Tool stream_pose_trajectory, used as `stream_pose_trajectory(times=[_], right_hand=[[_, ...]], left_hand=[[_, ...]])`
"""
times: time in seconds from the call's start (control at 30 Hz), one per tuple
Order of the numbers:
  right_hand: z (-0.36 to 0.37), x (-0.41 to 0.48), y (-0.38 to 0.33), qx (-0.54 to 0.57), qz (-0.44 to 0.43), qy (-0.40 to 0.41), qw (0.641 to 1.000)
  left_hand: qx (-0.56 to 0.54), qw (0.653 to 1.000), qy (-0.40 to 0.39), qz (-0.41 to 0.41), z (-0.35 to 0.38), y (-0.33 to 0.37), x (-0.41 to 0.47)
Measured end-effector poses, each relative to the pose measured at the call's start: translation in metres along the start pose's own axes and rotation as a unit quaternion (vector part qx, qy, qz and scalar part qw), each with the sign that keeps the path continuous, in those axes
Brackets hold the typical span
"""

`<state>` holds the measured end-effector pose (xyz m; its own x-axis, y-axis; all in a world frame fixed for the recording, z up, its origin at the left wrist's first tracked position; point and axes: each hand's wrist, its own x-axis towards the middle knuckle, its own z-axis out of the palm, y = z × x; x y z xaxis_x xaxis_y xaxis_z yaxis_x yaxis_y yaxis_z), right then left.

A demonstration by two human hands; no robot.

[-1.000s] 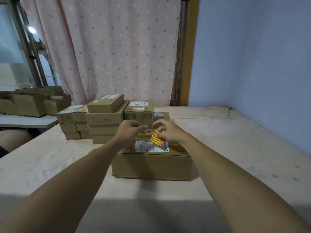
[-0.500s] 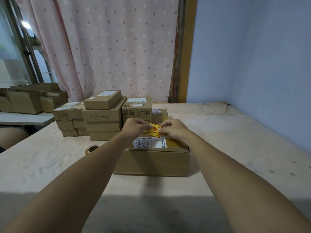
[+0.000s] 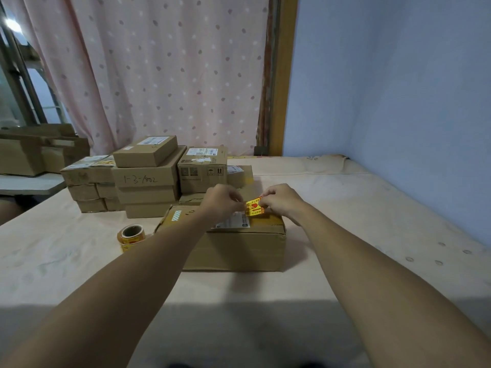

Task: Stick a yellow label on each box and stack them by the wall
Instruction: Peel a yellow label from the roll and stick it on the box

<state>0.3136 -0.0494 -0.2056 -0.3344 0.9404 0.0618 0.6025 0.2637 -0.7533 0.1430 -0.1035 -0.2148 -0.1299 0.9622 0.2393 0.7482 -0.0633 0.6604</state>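
Both forearms reach forward over the near cardboard box [image 3: 239, 243]. The left hand [image 3: 223, 200] and right hand [image 3: 283, 200] each pinch one end of a single yellow label [image 3: 254, 207], held just above that box's top, beside its white shipping label [image 3: 235, 223]. One label roll [image 3: 131, 236] lies left of the box. Behind it stands a stack of roughly ten boxes [image 3: 146, 179].

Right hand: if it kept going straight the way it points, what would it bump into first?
The right hand points left across the box top, so it would likely meet the yellow label it pinches, then the left hand.
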Motion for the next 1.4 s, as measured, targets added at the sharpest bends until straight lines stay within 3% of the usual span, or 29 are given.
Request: stream_pose_trajectory(times=[0.3,0.47,0.7,0.9,1.13,1.4], right_hand=[[-0.003,-0.003,0.020,-0.061,-0.021,-0.024,0.998],[0.002,-0.001,0.019,-0.176,-0.042,0.015,0.983],[0.024,0.008,0.036,-0.278,0.009,0.051,0.959],[0.026,0.008,0.048,-0.121,0.047,-0.024,0.991],[0.013,0.004,0.053,-0.011,0.057,-0.072,0.996],[0.013,0.004,0.055,0.018,0.072,-0.086,0.993]], left_hand=[[0.128,0.989,-0.017,0.069,0.022,0.000,0.000],[0.196,0.978,-0.032,0.068,0.020,-0.003,0.003],[0.226,0.969,-0.047,0.086,0.019,-0.005,0.002],[0.210,0.974,-0.048,0.069,0.021,-0.007,-0.002],[0.204,0.976,-0.048,0.062,0.018,-0.008,0.000],[0.196,0.977,-0.046,0.068,0.018,-0.008,0.000]])
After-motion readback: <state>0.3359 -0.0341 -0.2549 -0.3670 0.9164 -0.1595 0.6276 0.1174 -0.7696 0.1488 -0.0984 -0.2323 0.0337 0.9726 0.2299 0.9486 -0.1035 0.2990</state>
